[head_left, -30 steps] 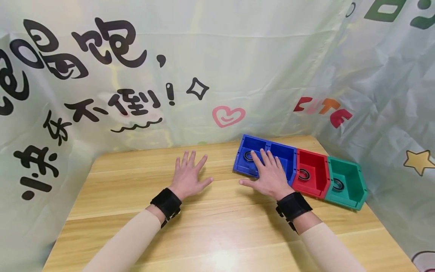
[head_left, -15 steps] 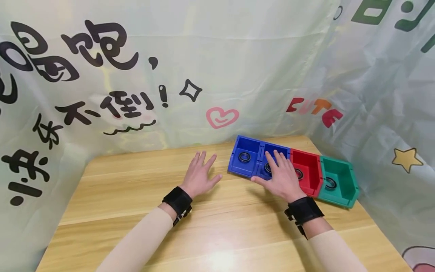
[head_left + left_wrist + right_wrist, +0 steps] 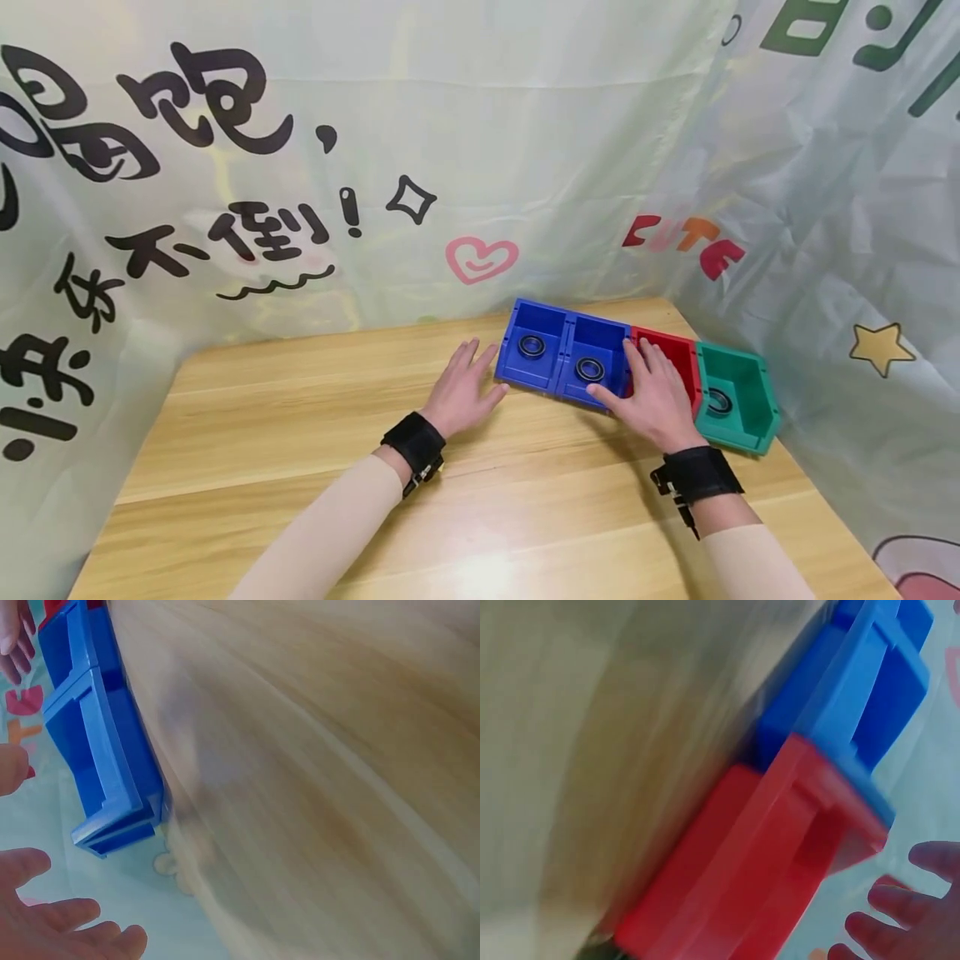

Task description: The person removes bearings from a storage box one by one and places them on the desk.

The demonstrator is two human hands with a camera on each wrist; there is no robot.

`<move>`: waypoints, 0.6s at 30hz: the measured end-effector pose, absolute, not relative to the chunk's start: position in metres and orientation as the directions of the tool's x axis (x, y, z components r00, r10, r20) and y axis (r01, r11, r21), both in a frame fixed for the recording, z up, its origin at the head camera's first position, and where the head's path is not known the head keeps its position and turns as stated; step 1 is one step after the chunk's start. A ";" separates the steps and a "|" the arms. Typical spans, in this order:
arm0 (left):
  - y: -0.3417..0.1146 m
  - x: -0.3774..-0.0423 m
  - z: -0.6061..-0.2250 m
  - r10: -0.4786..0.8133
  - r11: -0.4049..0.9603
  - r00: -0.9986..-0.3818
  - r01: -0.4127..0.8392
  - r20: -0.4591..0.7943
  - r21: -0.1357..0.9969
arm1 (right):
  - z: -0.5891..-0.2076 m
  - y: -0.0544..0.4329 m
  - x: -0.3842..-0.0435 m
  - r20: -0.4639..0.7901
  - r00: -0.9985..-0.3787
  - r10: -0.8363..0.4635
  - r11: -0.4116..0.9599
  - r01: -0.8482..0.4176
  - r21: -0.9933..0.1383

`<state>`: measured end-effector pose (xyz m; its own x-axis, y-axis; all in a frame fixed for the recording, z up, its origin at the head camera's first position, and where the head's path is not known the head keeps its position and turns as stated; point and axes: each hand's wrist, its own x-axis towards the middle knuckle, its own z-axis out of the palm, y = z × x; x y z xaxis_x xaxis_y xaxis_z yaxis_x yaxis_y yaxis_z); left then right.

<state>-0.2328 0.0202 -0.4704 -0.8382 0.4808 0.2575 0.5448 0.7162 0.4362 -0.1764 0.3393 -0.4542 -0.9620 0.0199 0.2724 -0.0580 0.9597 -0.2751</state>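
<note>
Whitish fabric (image 3: 517,142) with black printed characters (image 3: 279,242) hangs behind the light wood-grain table (image 3: 300,417), whose front catches white glare (image 3: 483,573).

Bright, even light fills the head view, seemingly from above, leaving a white glare spot on the near part of the counter (image 3: 300,417) and soft shadows along the inner sides of both sleeves (image 3: 322,525), while the pale cloth (image 3: 540,150) glows faintly with yellowish patches. That view is mostly crisp, with some wide-angle stretch toward its sides. Both wrist views are dimmer and hazier: the wood grain smears into blurred streaks, murky shadow dulls the counter, and the close red bin (image 3: 720,877) is softly out of focus.
</note>
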 end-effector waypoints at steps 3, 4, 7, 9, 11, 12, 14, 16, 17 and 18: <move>0.027 -0.236 -0.471 0.490 0.704 -0.825 0.565 0.282 0.429 | -0.456 0.353 -0.170 0.295 -0.954 0.048 0.959 -0.038 -0.279; 0.029 -0.237 -0.471 0.490 0.703 -0.824 0.566 0.283 0.431 | -0.456 0.357 -0.169 0.306 -0.951 0.054 0.960 -0.035 -0.279; 0.033 -0.239 -0.472 0.492 0.698 -0.823 0.567 0.282 0.437 | -0.458 0.370 -0.162 0.331 -0.940 0.086 0.959 -0.012 -0.284; 0.036 -0.240 -0.472 0.487 0.686 -0.829 0.558 0.276 0.466 | -0.458 0.379 -0.158 0.342 -0.933 0.113 0.956 0.008 -0.294; 0.039 -0.241 -0.470 0.471 0.675 -0.845 0.529 0.252 0.515 | -0.458 0.386 -0.153 0.336 -0.931 0.143 0.953 0.037 -0.302; 0.040 -0.241 -0.469 0.463 0.666 -0.853 0.514 0.240 0.541 | -0.458 0.390 -0.151 0.332 -0.930 0.159 0.950 0.053 -0.307; 0.042 -0.243 -0.467 0.447 0.648 -0.865 0.488 0.226 0.585 | -0.459 0.397 -0.147 0.317 -0.929 0.190 0.945 0.085 -0.315; 0.044 -0.244 -0.466 0.438 0.637 -0.872 0.472 0.218 0.609 | -0.459 0.404 -0.143 0.301 -0.928 0.221 0.939 0.119 -0.322; 0.045 -0.245 -0.466 0.438 0.635 -0.872 0.473 0.220 0.611 | -0.459 0.408 -0.141 0.298 -0.925 0.234 0.937 0.134 -0.322; 0.046 -0.246 -0.466 0.438 0.634 -0.870 0.476 0.224 0.610 | -0.459 0.411 -0.139 0.295 -0.923 0.248 0.935 0.147 -0.324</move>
<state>-0.2462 0.0461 -0.4659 -0.8703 0.4383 0.2244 0.4763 0.6337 0.6096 -0.1390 0.4110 -0.4593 -0.9230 0.2476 0.2945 0.1474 0.9347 -0.3236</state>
